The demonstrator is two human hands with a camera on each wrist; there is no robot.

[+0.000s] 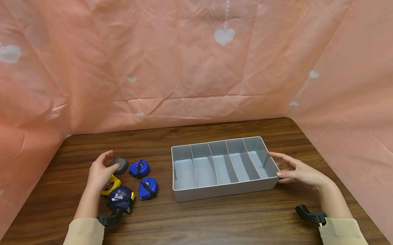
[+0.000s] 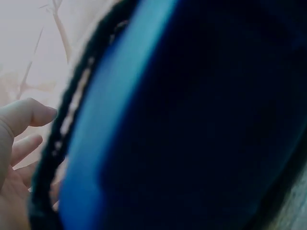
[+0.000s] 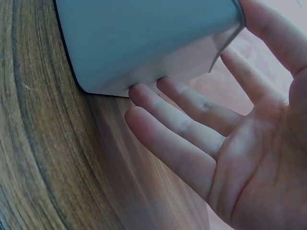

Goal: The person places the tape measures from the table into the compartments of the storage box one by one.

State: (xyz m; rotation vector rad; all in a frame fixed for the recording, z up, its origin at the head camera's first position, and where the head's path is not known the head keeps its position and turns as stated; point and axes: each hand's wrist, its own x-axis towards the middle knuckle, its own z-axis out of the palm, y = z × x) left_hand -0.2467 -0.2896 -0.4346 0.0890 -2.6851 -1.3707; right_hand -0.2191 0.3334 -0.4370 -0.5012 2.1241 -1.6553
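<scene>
At the left of the head view, my left hand (image 1: 101, 174) hovers with thumb and fingers apart beside a dark grey rounded tape measure (image 1: 120, 166); whether the thumb touches it I cannot tell. Under the palm lies a yellow tape measure (image 1: 112, 185), partly hidden. Nearer me sits a navy tape measure (image 1: 120, 199) marked 5m; a dark blue blurred shape fills most of the left wrist view. My right hand (image 1: 302, 172) rests its fairly straight fingers (image 3: 168, 143) against the right end of a grey divided tray (image 1: 226, 190), its compartments bare.
Two blue tape measures (image 1: 139, 169) with black straps lie between the left hand and the tray. Everything stands on a dark wooden table (image 1: 208, 226). Pink cloth (image 1: 182, 59) with white hearts hangs at the back and both sides.
</scene>
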